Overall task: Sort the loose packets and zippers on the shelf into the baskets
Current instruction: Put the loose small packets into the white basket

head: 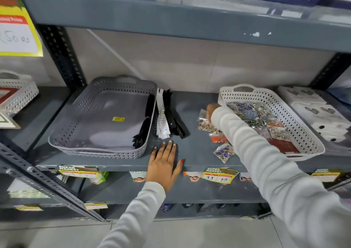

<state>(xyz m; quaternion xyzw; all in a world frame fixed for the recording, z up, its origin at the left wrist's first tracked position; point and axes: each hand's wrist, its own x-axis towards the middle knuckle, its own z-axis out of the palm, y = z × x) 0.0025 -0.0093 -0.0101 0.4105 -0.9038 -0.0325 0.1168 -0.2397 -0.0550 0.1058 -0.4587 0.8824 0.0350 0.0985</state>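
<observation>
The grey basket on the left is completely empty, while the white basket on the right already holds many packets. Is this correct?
Not quite. The head view shows the grey basket is not empty: a bundle of black zippers lies along its right side, besides a small yellow sticker. The rest holds: the white basket on the right already holds many packets.

The shelf (pixel 191 114) has a bare strip in the middle, between the grey basket (pixel 79 133) and the white basket (pixel 303 133). A hand can go in there from the front. The zippers (pixel 171 114) lie on the left side of that strip, right beside the grey basket. The loose packets (pixel 218 133) lie on the right side. The left hand (pixel 165 162) lies flat on the front edge. The right sleeve (pixel 247 139) crosses over the packets. The shelf above (pixel 190 19) hangs low. The grey basket is mostly bare inside.
</observation>
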